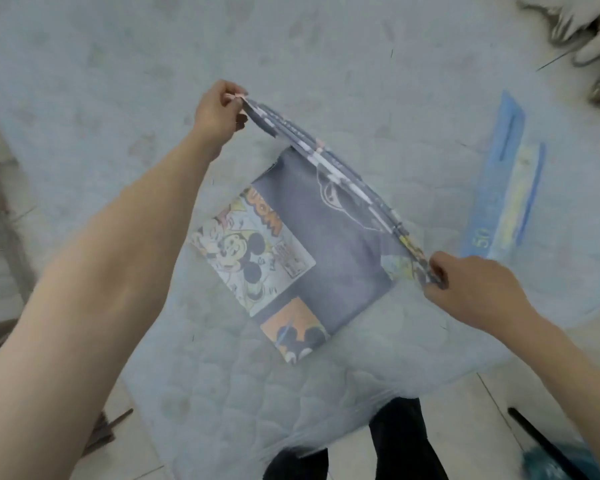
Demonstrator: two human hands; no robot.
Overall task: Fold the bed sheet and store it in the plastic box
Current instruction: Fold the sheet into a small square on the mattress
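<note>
Navy cartoon-print bed sheet [326, 237] held mid-frame, folded.
Left hand [219, 110] and right hand [471, 285] pinch its layered top edge; the rest hangs down over the pale mattress [222, 375].

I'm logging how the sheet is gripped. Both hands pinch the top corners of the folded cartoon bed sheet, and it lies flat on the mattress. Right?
Not quite: in the head view the bed sheet hangs from the left hand and right hand above the mattress, not flat.
</note>
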